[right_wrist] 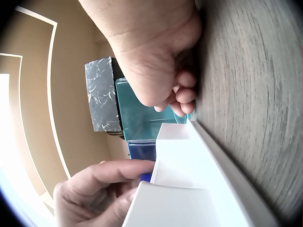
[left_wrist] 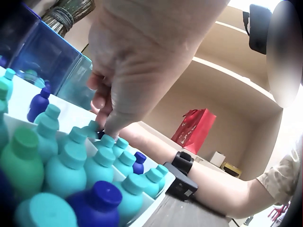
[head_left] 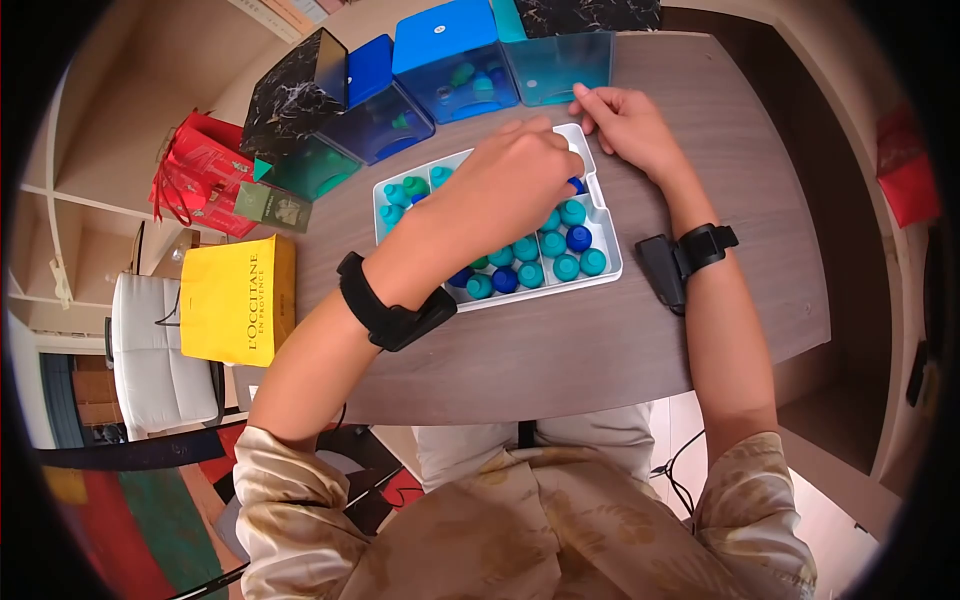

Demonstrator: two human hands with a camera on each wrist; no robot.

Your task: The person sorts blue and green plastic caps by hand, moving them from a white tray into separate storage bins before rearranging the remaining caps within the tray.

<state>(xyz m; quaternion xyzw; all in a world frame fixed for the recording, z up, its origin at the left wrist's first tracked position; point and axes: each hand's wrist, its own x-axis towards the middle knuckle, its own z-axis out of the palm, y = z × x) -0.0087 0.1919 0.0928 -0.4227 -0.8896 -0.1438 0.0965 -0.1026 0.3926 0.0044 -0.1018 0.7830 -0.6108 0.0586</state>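
The left hand (head_left: 520,185) reaches over the far right part of the white tray (head_left: 617,277), its thumb and index finger pinching a dark blue bottle (right_wrist: 146,178) that is mostly hidden by the fingers and the tray wall. Teal bottles (head_left: 565,266) fill much of the tray's near right compartment, with a few dark blue ones among them, and a green bottle (head_left: 414,186) stands at the far left. The right hand (head_left: 630,125) holds nothing; its fingers hang loosely curled at the table (head_left: 560,370), just beyond the tray's far right corner and near the teal bin (head_left: 560,75). To the left of that bin stand a bright blue bin (head_left: 440,40) with bottles inside, a dark blue bin (head_left: 375,130) and a green bin (head_left: 320,170). A yellow bag (head_left: 230,320) and a red bag (head_left: 205,180) are farther left.
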